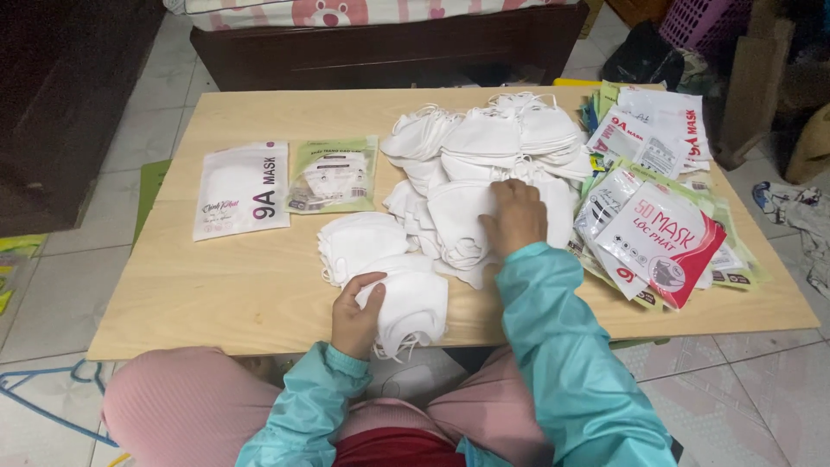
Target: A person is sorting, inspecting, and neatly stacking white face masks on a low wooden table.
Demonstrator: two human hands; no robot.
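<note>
At lower centre of the frame, my left hand [354, 316] grips a small stack [408, 304] of folded white masks at the near edge of the table [259, 285]. The thumb lies across the top of the stack; the fingers curl under it, closed on the masks. The stack overhangs the table edge slightly, with ear loops hanging below.

Right of centre, my right hand [516, 216] rests palm down on the loose pile [484, 164] of white masks. The fingers are spread narrow and pressed on the top mask; I cannot tell whether any mask is pinched between them.

A second, smaller heap [359, 242] of masks lies just beside the stack, between it and the pile.

At left of the frame, two flat pouches lie side by side, well apart from my hands: a white pouch [242, 188] and a green pouch [334, 175]. At right, a spread of empty pouches [657, 225], white, green and red, overlaps near the right edge of the table.

Step in hand, as I judge it: gathering masks from the pile into a counted stack.

Next move, as I judge it, calls for:
1. Separating a single mask from the pile without dragging its neighbours.
2. Carrying it left to the stack.
3. Aligning folds and edges so the stack stays flat.
4. Keeping the left grip firm, as the overhang could let masks slip.
</note>
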